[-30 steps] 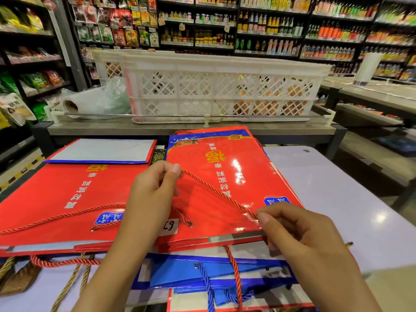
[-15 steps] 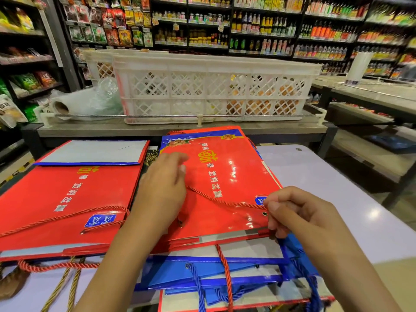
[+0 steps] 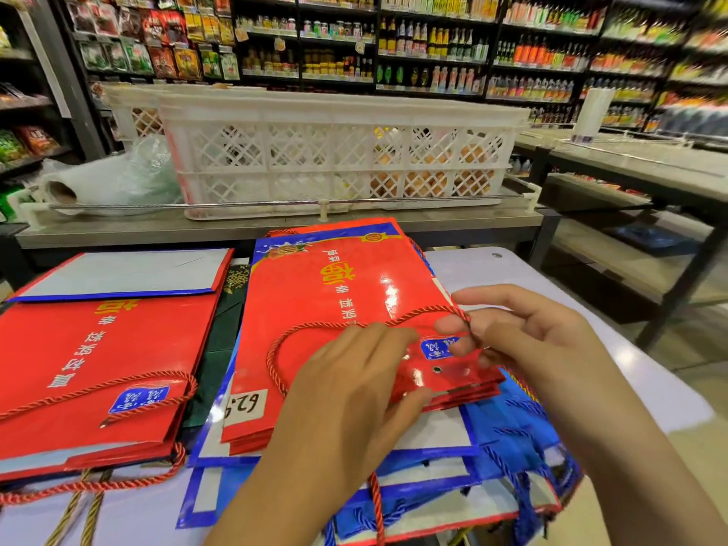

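Shop table (image 3: 591, 372), red bag (image 3: 335, 293) tagged "62", right grip (image 3: 532, 340) pinching cord (image 3: 315, 329), left grip (image 3: 354, 388) flat on bag.

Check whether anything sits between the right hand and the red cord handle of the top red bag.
Nothing visible does. The right hand pinches the red cord near the bag's right edge, so they are in contact. The left hand rests on the top red bag beside it.

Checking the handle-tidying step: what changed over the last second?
The left hand let go of the red cord and moved flat onto the red bag near its opening. The right hand still pinches the cord at the bag's right edge; the other red bag stayed put.
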A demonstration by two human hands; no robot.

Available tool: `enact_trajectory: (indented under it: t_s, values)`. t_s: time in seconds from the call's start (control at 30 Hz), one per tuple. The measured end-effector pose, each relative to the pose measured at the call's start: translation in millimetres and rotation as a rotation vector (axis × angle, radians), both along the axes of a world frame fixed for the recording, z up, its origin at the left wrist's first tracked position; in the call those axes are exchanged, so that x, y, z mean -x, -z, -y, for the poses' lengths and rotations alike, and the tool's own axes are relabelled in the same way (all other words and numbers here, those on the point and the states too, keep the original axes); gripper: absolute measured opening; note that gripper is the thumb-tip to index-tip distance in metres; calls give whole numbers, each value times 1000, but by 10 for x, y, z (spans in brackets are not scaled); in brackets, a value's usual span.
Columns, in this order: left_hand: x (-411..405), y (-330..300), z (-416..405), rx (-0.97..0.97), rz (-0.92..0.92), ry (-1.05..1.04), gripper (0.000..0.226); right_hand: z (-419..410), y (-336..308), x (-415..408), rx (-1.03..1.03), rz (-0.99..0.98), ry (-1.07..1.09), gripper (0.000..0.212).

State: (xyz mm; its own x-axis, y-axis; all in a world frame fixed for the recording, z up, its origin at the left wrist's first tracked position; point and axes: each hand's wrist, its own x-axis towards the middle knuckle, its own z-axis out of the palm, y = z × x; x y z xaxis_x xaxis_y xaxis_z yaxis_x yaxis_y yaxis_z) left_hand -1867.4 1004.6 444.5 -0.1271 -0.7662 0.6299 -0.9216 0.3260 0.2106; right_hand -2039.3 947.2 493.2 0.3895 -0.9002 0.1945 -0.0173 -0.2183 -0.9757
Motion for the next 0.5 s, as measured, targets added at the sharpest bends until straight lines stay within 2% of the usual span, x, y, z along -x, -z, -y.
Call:
enact_trajectory:
  t_s: [0.4,0.5]
  values:
    - [-339,96,54,-39,143,-16,37,200,140,-222,41,-44,15,20]
    - [-420,84,55,-55,127,-7,37,249,191,-342,27,-43,-25,17]
